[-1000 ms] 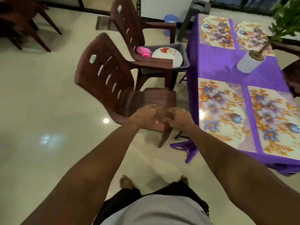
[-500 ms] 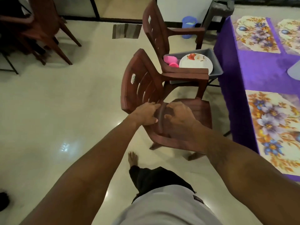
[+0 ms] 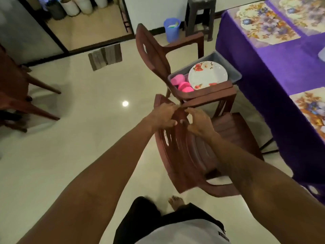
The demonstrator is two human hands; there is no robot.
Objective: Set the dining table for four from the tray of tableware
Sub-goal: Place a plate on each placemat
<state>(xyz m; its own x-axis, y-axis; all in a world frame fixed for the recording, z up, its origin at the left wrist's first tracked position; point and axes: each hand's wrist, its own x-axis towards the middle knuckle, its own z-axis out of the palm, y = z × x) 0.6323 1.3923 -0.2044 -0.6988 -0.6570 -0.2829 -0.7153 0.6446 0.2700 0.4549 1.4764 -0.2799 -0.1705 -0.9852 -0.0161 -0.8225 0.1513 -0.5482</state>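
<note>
Both hands grip the top of the backrest of a brown plastic chair (image 3: 193,155) beside the table. My left hand (image 3: 163,117) curls over the top edge from the left, my right hand (image 3: 198,122) from the right. Behind it a second brown chair (image 3: 154,55) carries a grey tray (image 3: 233,69) on its seat. In the tray lie a white plate with a red flower print (image 3: 208,73) and pink cups (image 3: 182,85). The dining table (image 3: 274,67) with a purple cloth and floral placemats (image 3: 263,22) stands at the right.
A blue bin (image 3: 171,29) and a dark stool (image 3: 200,11) stand by the far wall. More brown chairs (image 3: 15,88) are at the left. A grey mat (image 3: 105,56) lies by the doorway, with white pots (image 3: 77,5) beyond. My bare feet are on the tiled floor.
The chair has swung round in my hands so that its seat faces the table. My grip has gone from the seat's edge to the top of the backrest, and I have stepped closer.
</note>
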